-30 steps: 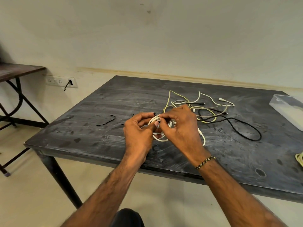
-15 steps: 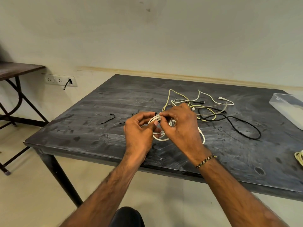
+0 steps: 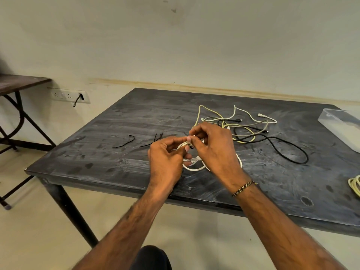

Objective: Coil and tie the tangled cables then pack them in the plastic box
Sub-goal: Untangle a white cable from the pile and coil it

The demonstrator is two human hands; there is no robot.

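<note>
**Tying the white coil**

Loose black ties (image 3: 124,142) lie left of white coil (image 3: 194,166). Left hand (image 3: 165,160) and right hand (image 3: 214,149) pinch the coil, fingers closed. Tangled cables (image 3: 243,129) behind; plastic box (image 3: 341,127) far right. No legible writing.

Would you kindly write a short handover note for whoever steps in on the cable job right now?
Left hand and right hand: both pinch the coiled white cable just above the table, working a black tie around it.
Tangled cables lie behind the hands; spare ties lie to the left.
Plastic box sits at the far right. Nothing shows in it, though its edge is cut off.
One yellowish coil rests at the right edge.
Left: finish this tie, coil and tie the rest, pack everything.
</note>
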